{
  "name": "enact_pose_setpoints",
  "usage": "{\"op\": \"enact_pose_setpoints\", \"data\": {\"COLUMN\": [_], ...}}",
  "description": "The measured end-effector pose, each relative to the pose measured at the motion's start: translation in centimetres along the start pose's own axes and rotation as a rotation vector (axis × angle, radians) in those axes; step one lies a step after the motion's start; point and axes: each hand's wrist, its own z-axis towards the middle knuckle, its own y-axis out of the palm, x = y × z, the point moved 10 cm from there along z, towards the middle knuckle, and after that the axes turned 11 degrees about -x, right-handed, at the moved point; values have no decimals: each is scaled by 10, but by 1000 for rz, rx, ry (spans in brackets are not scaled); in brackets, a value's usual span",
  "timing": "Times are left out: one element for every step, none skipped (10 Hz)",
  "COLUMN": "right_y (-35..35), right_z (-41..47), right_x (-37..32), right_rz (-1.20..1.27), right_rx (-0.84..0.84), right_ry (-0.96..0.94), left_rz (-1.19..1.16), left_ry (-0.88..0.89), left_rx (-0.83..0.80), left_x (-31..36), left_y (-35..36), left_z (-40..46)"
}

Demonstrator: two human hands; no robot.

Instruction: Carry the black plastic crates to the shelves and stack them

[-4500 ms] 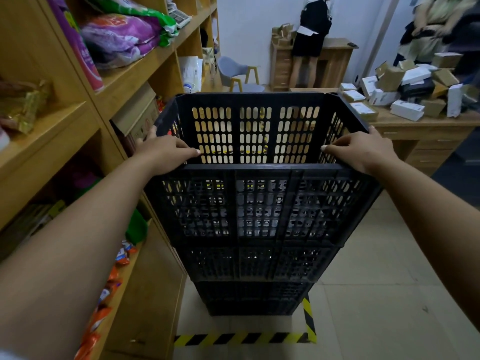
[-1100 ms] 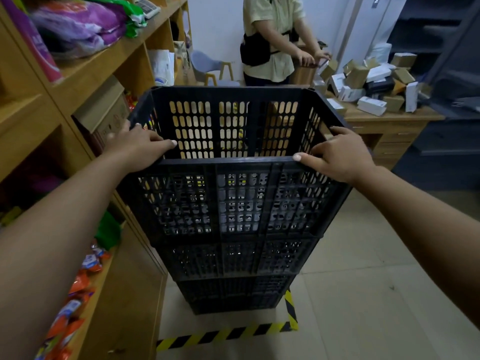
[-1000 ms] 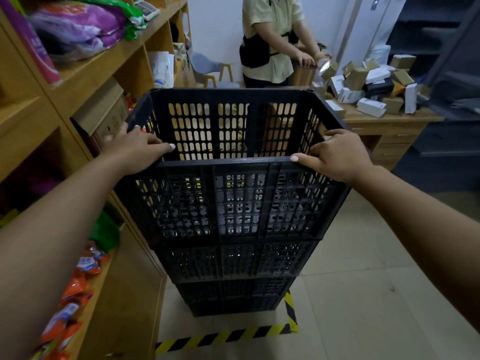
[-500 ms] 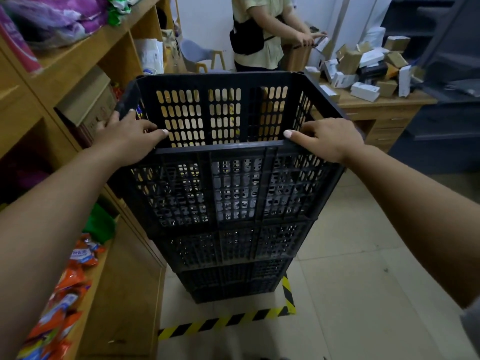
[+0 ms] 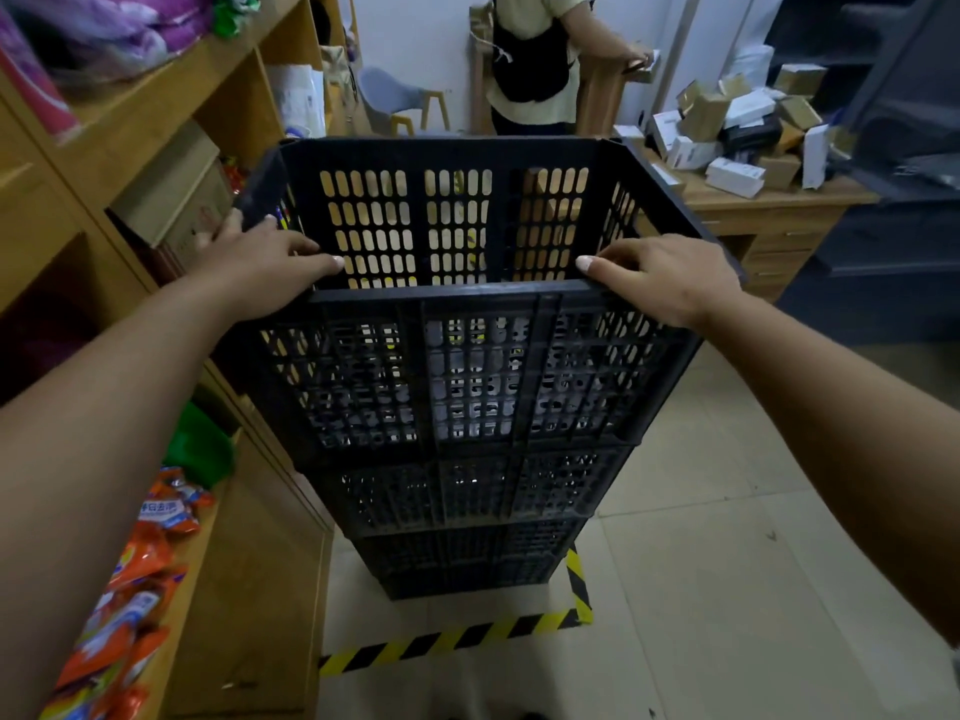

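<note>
Standing along the left, the wooden shelves [image 5: 171, 90] hold purple bags up high, a cardboard box [image 5: 176, 200] in the middle bay and orange snack packets [image 5: 140, 569] lower down. Just beside them on the tiled floor [image 5: 727, 589], a stack of black plastic crates [image 5: 467, 491] sits inside a corner of yellow-and-black floor tape [image 5: 452, 636]. The top crate [image 5: 467, 376] rests on that stack and looks level and nested, though its far left corner is very near the cardboard box. Behind it, another person [image 5: 540, 59] works near a bench [image 5: 769, 210] heaped with small cartons [image 5: 737, 132]. The left hand [image 5: 260, 267] lies over the near left corner of the top crate's rim with its fingers [image 5: 317, 259] closed lightly on the edge; the right hand [image 5: 670, 278] covers the near right corner in the same way, thumb pointing inward. As I judge it, the step in hand is settling this crate squarely. Doing it well means pressing down evenly at both corners, checking that all four edges line up with the crate below, and keeping the stack clear of the shelf fronts before letting go, since a tall column of empty crates could tip if one side sits proud.
</note>
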Motion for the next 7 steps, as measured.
{"op": "enact_pose_setpoints", "data": {"right_y": [-1,-4,-6,-8,-22,-51,-109], "right_z": [-3,-6,-8,-11,-20,-34,-55], "right_x": [0,-1,-3,-6,-7,-3,6], "right_rz": [-1,5,1,100,275,344,444], "right_rx": [-7,-20,-49,-60,-28,38,203], "right_ry": [26,57,72,71,69,42,13], "left_rz": [3,-9,39,117,38,-228,-442], "left_ry": [13,13,-8,-24,-69,-108,-149], "left_rx": [16,17,83,228,294,312,301], "left_x": [2,2,3,11,15,18,36], "left_y": [-1,0,-8,-26,-37,-52,-71], "left_z": [-2,-2,-9,-25,-42,-54,-62]}}
